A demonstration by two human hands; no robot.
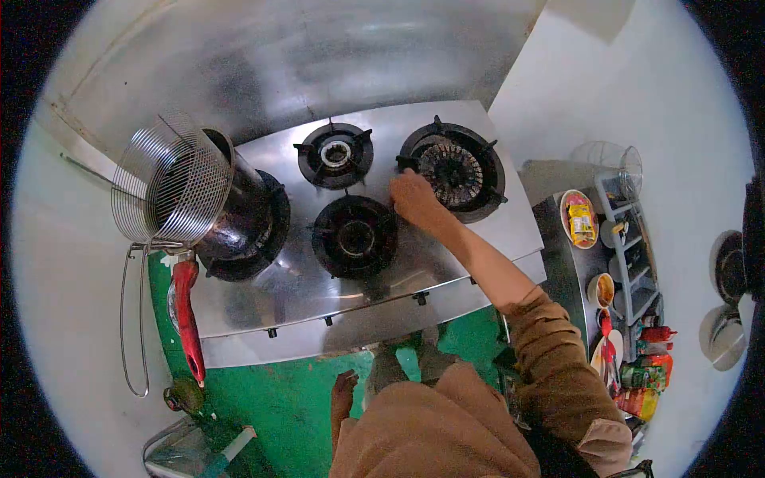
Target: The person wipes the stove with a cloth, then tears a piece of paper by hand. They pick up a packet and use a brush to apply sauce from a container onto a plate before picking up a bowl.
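Note:
My right hand (416,201) reaches across the steel stove (430,259), fingers closed at the left rim of the large black burner grate (498,171). Its fingertips are on a dark prong of that grate. Low beside my body hangs my left hand (344,384), small in view, its fingers curled; a pale spot shows at them, too small to name. Just left of my right hand are a front burner (355,237) and a smaller back burner (335,154). No pot stands on these three burners.
On the left burner stands a dark pot (231,215). A wire strainer basket (171,183) and a red-handled utensil (188,319) hang beside it. At right, a counter holds a plate with a yellow packet (583,223), a bowl (602,291), a grey rack (637,279) and several bottles (649,358).

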